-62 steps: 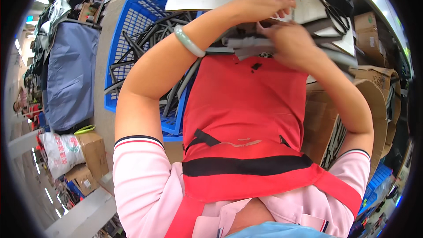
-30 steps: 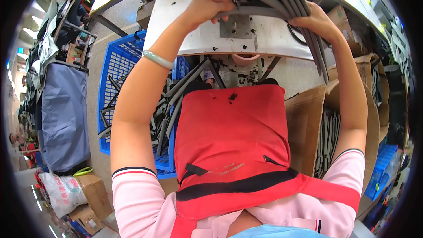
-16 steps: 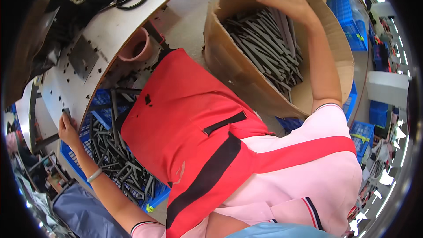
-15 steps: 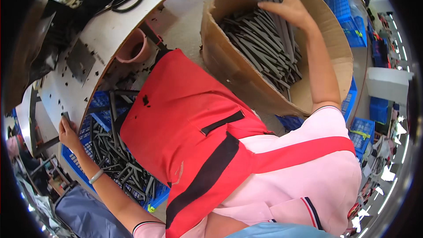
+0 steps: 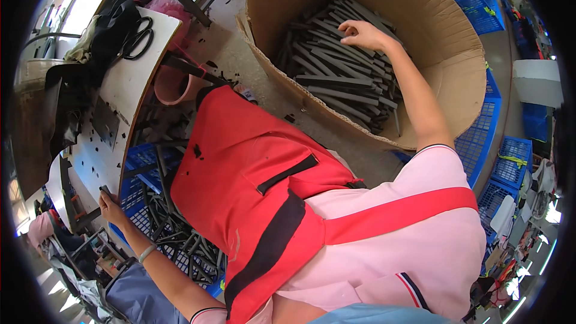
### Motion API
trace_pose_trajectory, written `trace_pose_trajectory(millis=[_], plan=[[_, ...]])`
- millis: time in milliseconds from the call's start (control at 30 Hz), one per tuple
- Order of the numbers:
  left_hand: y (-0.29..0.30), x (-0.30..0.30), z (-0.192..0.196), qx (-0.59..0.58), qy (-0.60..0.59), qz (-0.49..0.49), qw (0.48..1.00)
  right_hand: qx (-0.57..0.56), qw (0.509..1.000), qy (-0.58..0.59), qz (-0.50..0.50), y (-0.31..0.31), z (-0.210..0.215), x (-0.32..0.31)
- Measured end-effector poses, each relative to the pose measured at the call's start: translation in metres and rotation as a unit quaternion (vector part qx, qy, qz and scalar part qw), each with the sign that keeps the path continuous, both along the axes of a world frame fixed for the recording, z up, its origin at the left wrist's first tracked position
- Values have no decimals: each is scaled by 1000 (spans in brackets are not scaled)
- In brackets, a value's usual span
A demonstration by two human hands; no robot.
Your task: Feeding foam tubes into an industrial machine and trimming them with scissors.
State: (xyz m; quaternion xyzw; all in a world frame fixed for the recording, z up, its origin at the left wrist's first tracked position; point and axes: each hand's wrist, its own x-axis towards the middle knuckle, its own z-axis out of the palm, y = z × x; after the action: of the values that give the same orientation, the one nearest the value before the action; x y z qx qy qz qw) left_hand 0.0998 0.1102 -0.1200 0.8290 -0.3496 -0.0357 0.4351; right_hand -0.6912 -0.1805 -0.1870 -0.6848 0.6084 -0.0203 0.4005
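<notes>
The right hand (image 5: 362, 33) reaches into the big cardboard box (image 5: 462, 78), fingers open just above the dark grey strips (image 5: 336, 78). The left hand (image 5: 111, 209) grips the near edge of the white worktable (image 5: 129, 93), beside a blue crate (image 5: 141, 159).

Open-topped cardboard box (image 5: 456, 93), strips (image 5: 336, 72) inside.

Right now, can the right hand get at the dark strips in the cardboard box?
Probably yes: the right hand is already inside the open-topped cardboard box, just above the pile of dark strips, with nothing between them.
</notes>
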Motion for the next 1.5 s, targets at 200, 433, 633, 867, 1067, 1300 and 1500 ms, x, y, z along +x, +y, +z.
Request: trace_pose_trajectory(millis=[200,433,633,867,1067,1300,1500], plan=[[-23,-111,17,-57,189,-95,976,-195,967,-137,94,12,63,103],[-46,-387,100,-5,76,-441,894,114,708,-540,440,164,64,295],[-33,-312,89,41,-104,-418,901,160,819,-421,355,141,127,291],[20,-285,21,115,74,-429,893,318,839,-410,162,130,95,254],[27,-282,23,79,181,-400,895,314,869,-355,144,114,119,266],[18,-286,77,18,113,-447,887,-96,736,-329,584,168,229,324],[-5,-260,177,-148,375,-474,783,-119,902,-236,343,142,189,322]])
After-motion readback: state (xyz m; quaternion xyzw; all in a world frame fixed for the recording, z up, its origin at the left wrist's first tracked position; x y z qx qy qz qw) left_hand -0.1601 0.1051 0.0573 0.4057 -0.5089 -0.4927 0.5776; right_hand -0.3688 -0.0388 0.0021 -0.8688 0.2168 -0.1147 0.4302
